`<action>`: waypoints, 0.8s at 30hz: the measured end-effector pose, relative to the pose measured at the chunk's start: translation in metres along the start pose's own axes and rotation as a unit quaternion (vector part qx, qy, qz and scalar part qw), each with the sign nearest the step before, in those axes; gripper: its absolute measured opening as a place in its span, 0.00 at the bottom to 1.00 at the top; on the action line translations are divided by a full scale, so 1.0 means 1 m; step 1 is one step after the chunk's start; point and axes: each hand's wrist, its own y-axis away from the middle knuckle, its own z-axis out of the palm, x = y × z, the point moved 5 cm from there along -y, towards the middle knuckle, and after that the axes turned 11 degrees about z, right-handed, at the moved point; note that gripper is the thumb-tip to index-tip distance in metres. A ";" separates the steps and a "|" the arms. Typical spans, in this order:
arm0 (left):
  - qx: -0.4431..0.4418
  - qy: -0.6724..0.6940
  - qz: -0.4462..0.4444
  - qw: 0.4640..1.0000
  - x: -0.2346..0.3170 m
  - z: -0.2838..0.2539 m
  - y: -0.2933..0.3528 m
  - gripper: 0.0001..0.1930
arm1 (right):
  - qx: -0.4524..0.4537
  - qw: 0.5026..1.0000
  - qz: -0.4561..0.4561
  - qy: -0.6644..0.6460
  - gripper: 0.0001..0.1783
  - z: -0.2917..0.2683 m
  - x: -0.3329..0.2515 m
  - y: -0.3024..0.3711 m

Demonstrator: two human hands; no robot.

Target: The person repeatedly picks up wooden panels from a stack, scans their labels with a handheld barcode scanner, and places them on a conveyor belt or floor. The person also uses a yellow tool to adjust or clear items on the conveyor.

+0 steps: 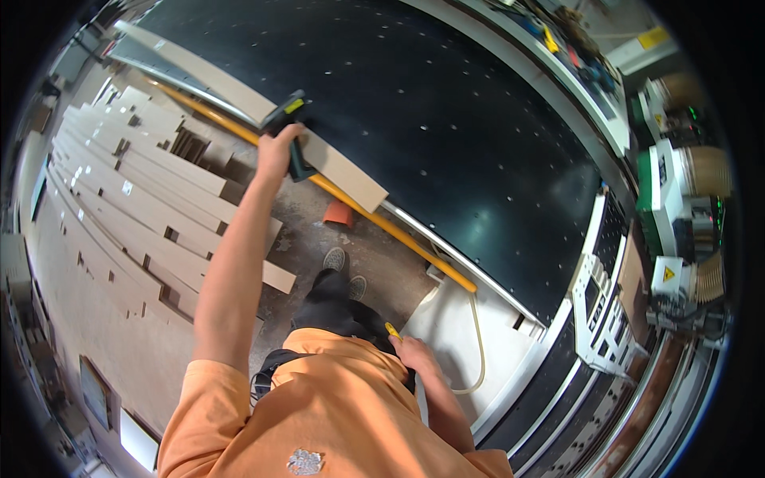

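My left hand (275,153) reaches forward, wrapped round the grip of a dark handheld scanner (284,115) with a yellow-green label on top. The scanner is over a long, narrow light-brown board (347,171) along the near edge of the black table; whether it touches the board I cannot tell. Beside my hip, my right hand (416,355) is closed on a slim yellow tool (391,330). Only the tool's yellow end shows, so its exact kind is unclear.
A yellow rail (398,233) runs along the near side of the black table (478,151). Several cut boards (151,199) lie stacked on the left. Machine units (665,191) stand at right. An orange object (339,213) and my feet are on the floor.
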 end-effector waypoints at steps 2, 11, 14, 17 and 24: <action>0.002 -0.015 -0.010 1.000 0.002 0.001 0.001 0.13 | 0.003 1.000 0.023 -0.014 0.36 0.007 0.003 -0.005; -0.015 -0.088 -0.032 0.996 0.012 0.002 0.008 0.16 | 0.038 0.998 0.028 -0.039 0.34 0.014 -0.010 -0.012; -0.017 -0.056 -0.010 0.998 0.003 0.004 0.004 0.16 | 0.032 0.999 0.026 -0.018 0.34 0.017 -0.011 -0.017; -0.031 -0.015 0.015 0.999 -0.003 0.000 -0.001 0.11 | 0.021 1.000 -0.011 -0.011 0.32 0.020 -0.016 -0.024; -0.057 0.005 -0.024 0.998 0.002 -0.004 0.000 0.11 | 0.007 0.997 0.063 -0.053 0.39 0.010 -0.024 -0.072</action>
